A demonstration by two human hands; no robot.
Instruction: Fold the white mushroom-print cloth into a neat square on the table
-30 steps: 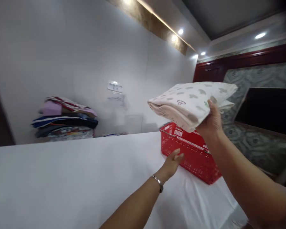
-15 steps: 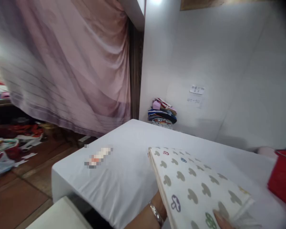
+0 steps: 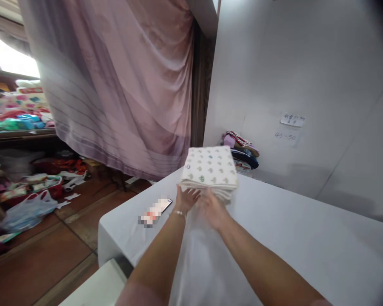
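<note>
A folded white cloth (image 3: 210, 166) with grey mushroom prints and a few coloured ones lies at the far part of the white-covered table (image 3: 274, 229), its layered edge facing me. My left hand (image 3: 185, 199), with a bracelet at the wrist, is at the cloth's near left edge, fingers spread. At the near edge's middle is my right hand (image 3: 212, 208), blurred, its fingers closed on the cloth's edge. A phone (image 3: 156, 212), partly pixelated, lies left of my hands.
Behind the table, a stack of folded clothes (image 3: 242, 148) stands by the white wall. A pink curtain (image 3: 124, 85) hangs at the left. Plastic bags (image 3: 28, 212) and scraps lie on the tiled floor. A white surface (image 3: 95, 289) is at the bottom left.
The cloth has moved away from me to the table's far part, and both hands have followed it. My view has shifted, and the red container at the right is out of sight.
</note>
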